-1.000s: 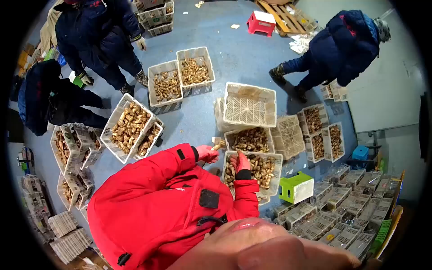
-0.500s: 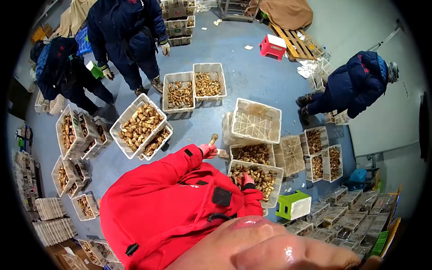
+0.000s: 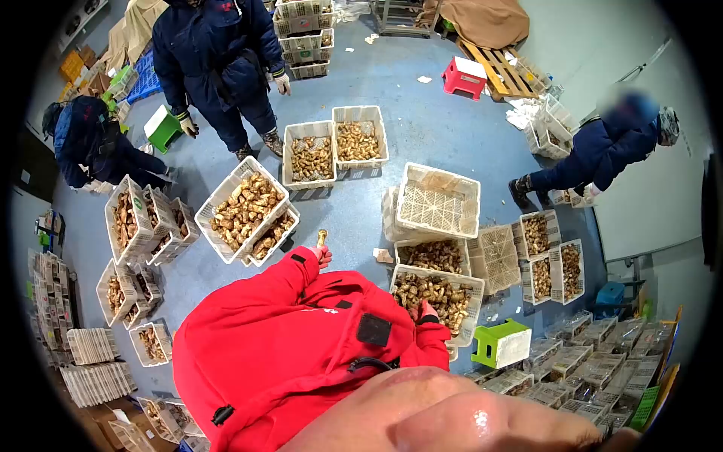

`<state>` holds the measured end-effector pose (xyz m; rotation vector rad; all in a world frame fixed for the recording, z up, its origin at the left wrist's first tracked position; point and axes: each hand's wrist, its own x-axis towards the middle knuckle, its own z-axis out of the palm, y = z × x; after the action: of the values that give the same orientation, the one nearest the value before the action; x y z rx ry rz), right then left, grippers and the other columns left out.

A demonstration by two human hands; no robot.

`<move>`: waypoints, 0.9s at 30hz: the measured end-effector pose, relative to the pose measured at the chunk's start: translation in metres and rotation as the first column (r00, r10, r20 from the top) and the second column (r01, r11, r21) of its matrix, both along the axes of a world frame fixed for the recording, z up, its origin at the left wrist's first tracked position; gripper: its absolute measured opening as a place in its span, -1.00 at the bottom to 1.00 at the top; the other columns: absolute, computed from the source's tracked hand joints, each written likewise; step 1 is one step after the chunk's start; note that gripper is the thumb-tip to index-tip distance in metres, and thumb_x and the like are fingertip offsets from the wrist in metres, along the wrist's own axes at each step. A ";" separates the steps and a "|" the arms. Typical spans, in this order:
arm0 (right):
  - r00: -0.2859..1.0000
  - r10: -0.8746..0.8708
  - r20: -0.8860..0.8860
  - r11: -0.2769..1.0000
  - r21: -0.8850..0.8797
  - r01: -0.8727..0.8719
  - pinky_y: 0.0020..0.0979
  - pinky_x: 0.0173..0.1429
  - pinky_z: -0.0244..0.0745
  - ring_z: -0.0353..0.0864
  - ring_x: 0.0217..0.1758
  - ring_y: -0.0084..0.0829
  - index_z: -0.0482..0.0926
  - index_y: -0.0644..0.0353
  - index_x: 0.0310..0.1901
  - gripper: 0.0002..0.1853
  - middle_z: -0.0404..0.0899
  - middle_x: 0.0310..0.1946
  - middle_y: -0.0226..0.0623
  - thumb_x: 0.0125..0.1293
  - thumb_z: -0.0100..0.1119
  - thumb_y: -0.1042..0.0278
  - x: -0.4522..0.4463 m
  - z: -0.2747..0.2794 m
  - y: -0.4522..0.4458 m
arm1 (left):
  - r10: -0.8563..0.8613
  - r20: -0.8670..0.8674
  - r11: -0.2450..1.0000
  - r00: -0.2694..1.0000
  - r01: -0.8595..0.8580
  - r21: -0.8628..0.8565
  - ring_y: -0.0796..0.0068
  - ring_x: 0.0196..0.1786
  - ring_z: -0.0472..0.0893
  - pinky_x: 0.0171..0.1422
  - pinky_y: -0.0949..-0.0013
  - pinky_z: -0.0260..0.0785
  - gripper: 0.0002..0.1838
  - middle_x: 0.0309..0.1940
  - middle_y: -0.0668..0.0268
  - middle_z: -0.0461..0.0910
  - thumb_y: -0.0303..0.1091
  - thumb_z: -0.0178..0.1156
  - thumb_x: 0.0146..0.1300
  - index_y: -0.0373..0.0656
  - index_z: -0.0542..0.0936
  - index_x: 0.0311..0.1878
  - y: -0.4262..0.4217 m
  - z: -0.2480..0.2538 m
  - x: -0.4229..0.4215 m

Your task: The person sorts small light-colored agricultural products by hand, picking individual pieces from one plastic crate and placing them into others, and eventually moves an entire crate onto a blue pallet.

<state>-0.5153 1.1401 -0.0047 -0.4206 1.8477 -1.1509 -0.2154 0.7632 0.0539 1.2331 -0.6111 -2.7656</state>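
My left hand (image 3: 322, 257) is closed on the stem of a pale brown mushroom (image 3: 322, 238), held up over the floor. It is just right of a tilted white crate (image 3: 213, 239) heaped with mushrooms (image 3: 246, 209), which rests on another filled crate. My right hand (image 3: 428, 309) reaches into a white crate (image 3: 473, 307) of smaller, darker mushrooms (image 3: 444, 294) close to my body. Its fingers are mostly hidden among the mushrooms. Directly beyond stands one more crate of mushrooms (image 3: 434, 257).
Two filled crates (image 3: 335, 154) stand ahead, and an empty crate (image 3: 439, 200) tops a stack. A green stool (image 3: 502, 344) is near my right. Co-workers in dark blue are at left (image 3: 94, 143), ahead (image 3: 218, 75) and right (image 3: 614, 147). More crates (image 3: 550, 252) stand at right.
My left hand has moved left with the mushroom, nearer the tilted crate. My right hand stays in the crate. The left co-worker has bent lower, and the whole view has shifted slightly.
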 end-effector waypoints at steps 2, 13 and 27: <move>0.689 -0.481 0.541 0.871 0.211 0.443 -0.31 -0.33 0.48 0.55 -0.29 -0.14 0.35 0.15 -0.06 -0.63 0.51 -0.23 -0.05 0.16 0.00 0.13 -0.003 -0.016 -0.013 | 0.104 0.320 0.991 0.942 -0.070 -0.116 0.62 -0.70 0.19 -0.68 0.49 0.03 -0.82 -0.69 0.50 0.22 -0.28 -0.08 0.18 -0.03 0.25 -0.52 0.011 0.027 -0.015; 0.825 -0.327 0.461 0.943 0.102 0.316 -0.29 -0.23 0.44 0.50 -0.19 -0.13 0.30 0.10 0.01 -0.61 0.46 -0.12 -0.01 0.20 -0.08 0.12 0.009 0.053 -0.035 | 0.086 0.418 0.969 0.904 0.021 -0.244 0.54 -0.45 0.47 -0.42 0.43 0.36 -0.83 -0.42 0.40 0.49 -0.19 -0.04 0.23 -0.06 0.40 -0.34 0.021 0.059 -0.022; 0.592 -0.653 0.473 0.754 0.329 0.569 -0.21 -0.37 0.39 0.48 -0.37 -0.09 0.42 0.17 -0.25 -0.67 0.49 -0.39 -0.01 0.01 0.12 0.13 0.018 0.056 -0.036 | 0.089 0.333 0.971 0.939 -0.007 -0.238 0.48 -0.39 0.51 -0.35 0.39 0.39 -0.75 -0.37 0.36 0.51 -0.20 0.10 0.13 -0.11 0.40 -0.20 0.013 0.024 -0.026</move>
<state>-0.4971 1.1043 0.0510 0.6702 1.5307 -1.3805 -0.2412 0.7764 0.0777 1.6558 -0.8881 -2.3659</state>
